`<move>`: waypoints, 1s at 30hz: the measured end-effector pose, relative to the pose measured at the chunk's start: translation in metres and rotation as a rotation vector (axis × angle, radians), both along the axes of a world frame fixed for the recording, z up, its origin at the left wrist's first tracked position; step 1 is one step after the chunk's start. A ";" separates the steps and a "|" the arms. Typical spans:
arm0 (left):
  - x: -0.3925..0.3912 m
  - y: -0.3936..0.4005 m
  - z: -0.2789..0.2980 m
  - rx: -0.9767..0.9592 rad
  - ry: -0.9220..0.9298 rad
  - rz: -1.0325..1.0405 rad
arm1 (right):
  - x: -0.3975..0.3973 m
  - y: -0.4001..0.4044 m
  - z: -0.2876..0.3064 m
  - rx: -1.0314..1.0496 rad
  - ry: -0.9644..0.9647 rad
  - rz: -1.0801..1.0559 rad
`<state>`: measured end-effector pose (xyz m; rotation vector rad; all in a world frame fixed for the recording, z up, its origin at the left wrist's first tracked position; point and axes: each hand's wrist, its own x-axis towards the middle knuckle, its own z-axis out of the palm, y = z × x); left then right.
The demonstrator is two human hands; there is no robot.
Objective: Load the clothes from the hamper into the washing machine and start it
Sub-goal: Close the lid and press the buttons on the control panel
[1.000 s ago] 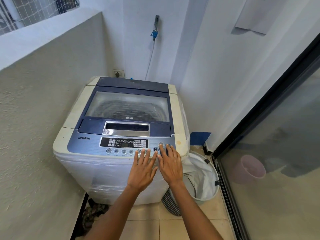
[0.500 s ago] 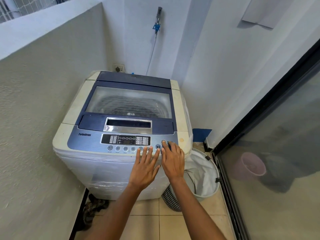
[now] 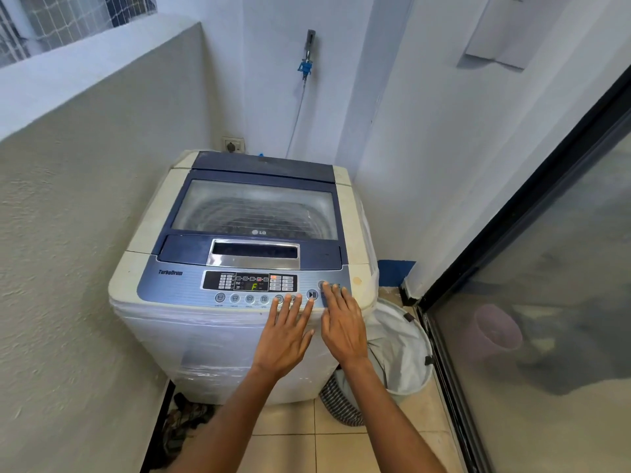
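Hands lie flat with straight fingers, right hand (image 3: 343,327) on the washing machine (image 3: 239,336) power button, left hand (image 3: 285,336) beside; start button (image 3: 312,294) is best pressed once, firmly.

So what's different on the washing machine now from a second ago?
The display on the control panel has lit up: a green letter and red lights show where it was dark before. Both hands barely moved: the right hand keeps its fingertips at the right-end button, and the left hand rests flat on the panel's front edge. The lid stays closed, and the hamper stays beside the machine.
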<state>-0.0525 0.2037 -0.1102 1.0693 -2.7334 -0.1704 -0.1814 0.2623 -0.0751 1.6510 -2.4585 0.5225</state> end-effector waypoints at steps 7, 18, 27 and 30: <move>-0.002 0.003 0.006 0.085 -0.070 0.006 | -0.002 -0.005 0.000 -0.016 0.050 0.007; 0.001 -0.005 0.019 0.062 -0.141 -0.064 | 0.000 0.001 -0.017 -0.024 0.019 0.030; -0.007 -0.016 0.014 -0.166 0.091 -0.055 | -0.005 0.001 -0.016 0.038 0.119 0.058; -0.004 -0.024 0.010 -0.275 0.111 -0.100 | -0.001 -0.003 -0.009 0.056 0.123 0.043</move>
